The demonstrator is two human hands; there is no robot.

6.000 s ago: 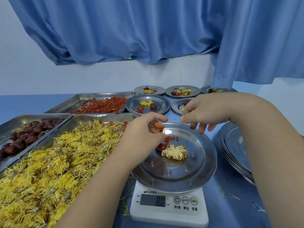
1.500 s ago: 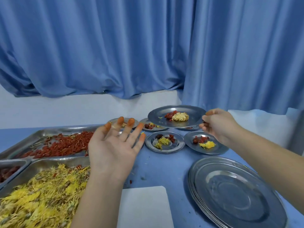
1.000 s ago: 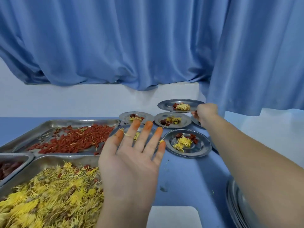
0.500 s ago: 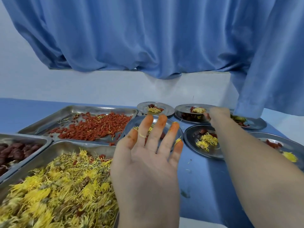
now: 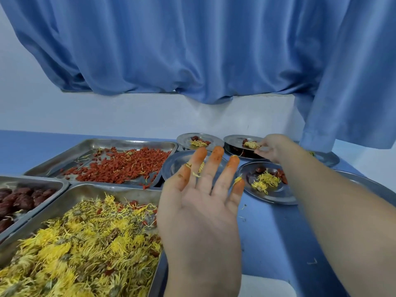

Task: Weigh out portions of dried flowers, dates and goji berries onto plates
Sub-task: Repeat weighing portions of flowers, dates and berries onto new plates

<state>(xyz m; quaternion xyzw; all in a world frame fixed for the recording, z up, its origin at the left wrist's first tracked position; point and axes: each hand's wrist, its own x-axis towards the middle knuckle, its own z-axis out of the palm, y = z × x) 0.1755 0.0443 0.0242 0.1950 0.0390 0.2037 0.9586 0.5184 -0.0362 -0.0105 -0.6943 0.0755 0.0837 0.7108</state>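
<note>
Two hands are seen above a blue table (image 5: 278, 232). The left hand (image 5: 199, 211) is raised at mid-view, palm toward the camera. Its fingers (image 5: 216, 166) are straight and spread, and nothing is gripped. The fingertips are stained orange, and yellow petal scraps are stuck to them.

The right arm is extended forward across the right side of the table. The right hand (image 5: 273, 147) is curled, and the rim of the held plate (image 5: 233, 139) is pinched between thumb and fingers. A small portion of yellow flower and red pieces is carried on this plate. It is positioned at the far edge of the table, over a lower plate (image 5: 237, 151). Whether the two touch cannot be told.

Three trays are set on the left:
- The flowers (image 5: 81, 243) fill the nearest tray (image 5: 120, 189).
- The goji berries (image 5: 124, 166) are spread in the far tray (image 5: 128, 142).
- The dates (image 5: 21, 200) are in the left tray (image 5: 32, 181).

Filled portions are located on the back plate (image 5: 186, 138) and the near plate (image 5: 276, 196). A middle plate (image 5: 171, 168) is partly hidden behind the left hand. A blue curtain (image 5: 192, 50) hangs behind the table.
</note>
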